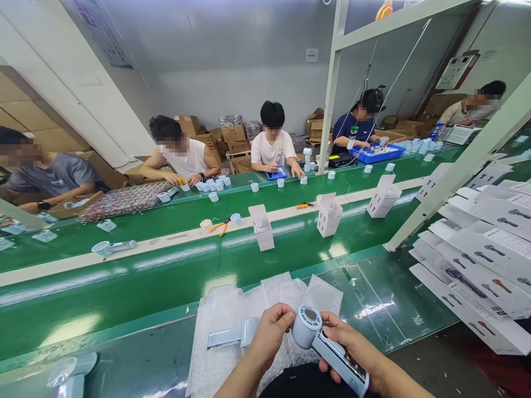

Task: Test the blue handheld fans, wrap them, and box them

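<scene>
My right hand (352, 342) is wrapped round the handle of a light blue handheld fan (307, 329). The fan's round head points up, and a long slot along its handle shows dark and metallic parts inside. At the left side of the head is my left hand (270, 331), thumb and forefinger pinched together; what is between them, if anything, is too small to make out. Partly behind my left wrist, a second light blue fan body (230, 336) lies on clear bubble-wrap bags (211, 367).
Further left on the bench stands another light blue fan part (72, 376). Beyond the bench, a green conveyor (149, 298) carries open white boxes (262, 229). Orange-handled pliers (221, 226) lie on the divider. Flat printed cartons (477, 265) are stacked right, beside a slanted post (440, 188). Several co-workers sit opposite.
</scene>
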A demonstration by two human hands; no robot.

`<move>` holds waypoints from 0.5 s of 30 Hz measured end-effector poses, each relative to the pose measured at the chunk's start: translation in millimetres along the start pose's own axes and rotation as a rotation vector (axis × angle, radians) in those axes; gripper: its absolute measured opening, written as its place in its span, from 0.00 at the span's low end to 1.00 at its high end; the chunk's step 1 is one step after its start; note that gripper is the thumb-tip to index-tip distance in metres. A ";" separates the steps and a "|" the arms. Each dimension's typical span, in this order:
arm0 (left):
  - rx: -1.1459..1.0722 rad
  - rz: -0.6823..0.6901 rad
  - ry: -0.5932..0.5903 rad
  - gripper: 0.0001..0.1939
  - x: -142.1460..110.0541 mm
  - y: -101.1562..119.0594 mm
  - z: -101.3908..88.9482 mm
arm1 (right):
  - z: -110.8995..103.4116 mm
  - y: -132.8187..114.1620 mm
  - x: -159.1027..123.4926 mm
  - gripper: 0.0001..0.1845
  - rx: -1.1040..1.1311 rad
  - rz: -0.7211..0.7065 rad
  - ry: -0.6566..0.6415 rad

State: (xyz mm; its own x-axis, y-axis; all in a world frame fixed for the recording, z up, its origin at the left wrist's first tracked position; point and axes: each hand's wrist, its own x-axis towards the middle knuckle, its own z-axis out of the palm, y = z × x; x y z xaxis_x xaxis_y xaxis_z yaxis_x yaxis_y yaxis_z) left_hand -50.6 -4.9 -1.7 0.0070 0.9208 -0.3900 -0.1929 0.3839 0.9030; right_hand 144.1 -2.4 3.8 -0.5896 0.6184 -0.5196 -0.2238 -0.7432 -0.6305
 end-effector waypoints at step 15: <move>0.584 0.652 0.138 0.11 -6.6 10.4 7.6 | 6.8 -1.7 -2.9 0.28 0.080 0.023 0.056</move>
State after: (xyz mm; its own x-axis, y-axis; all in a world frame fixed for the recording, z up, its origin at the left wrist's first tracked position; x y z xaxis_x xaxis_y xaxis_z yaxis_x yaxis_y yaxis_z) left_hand -45.3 -6.5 11.7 -0.0551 0.9665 0.2505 0.4151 -0.2060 0.8861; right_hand 140.9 -4.7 10.3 -0.5512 0.6129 -0.5662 -0.2735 -0.7738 -0.5713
